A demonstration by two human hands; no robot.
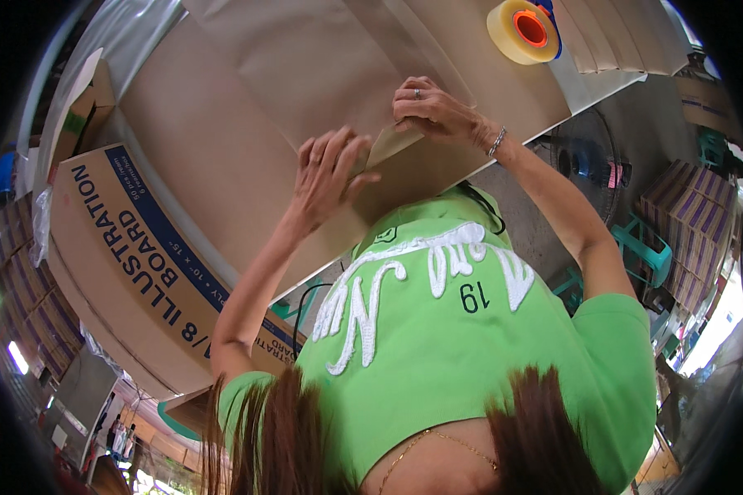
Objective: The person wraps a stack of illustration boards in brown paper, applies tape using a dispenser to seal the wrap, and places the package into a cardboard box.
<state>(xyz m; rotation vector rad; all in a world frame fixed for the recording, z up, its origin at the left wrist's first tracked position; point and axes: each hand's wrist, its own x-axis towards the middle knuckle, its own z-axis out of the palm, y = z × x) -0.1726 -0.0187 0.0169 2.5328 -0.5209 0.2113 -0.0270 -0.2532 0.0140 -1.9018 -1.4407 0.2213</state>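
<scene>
A large sheet of brown paper lies spread over the table in front of me. One corner of it is folded up into a flap near the table's front edge. My left hand lies on the sheet with fingers stretched out and its thumb over the flap. My right hand, with a ring and a bracelet, pinches the flap's upper edge between fingers and thumb. The two hands are close together, on either side of the fold. My green shirt fills the lower part of the view.
A yellow tape roll with an orange core sits at the table's far right, beside a stack of brown sheets. A big cardboard box stands to the left. A floor fan, a teal stool and stacked striped boxes are on the right.
</scene>
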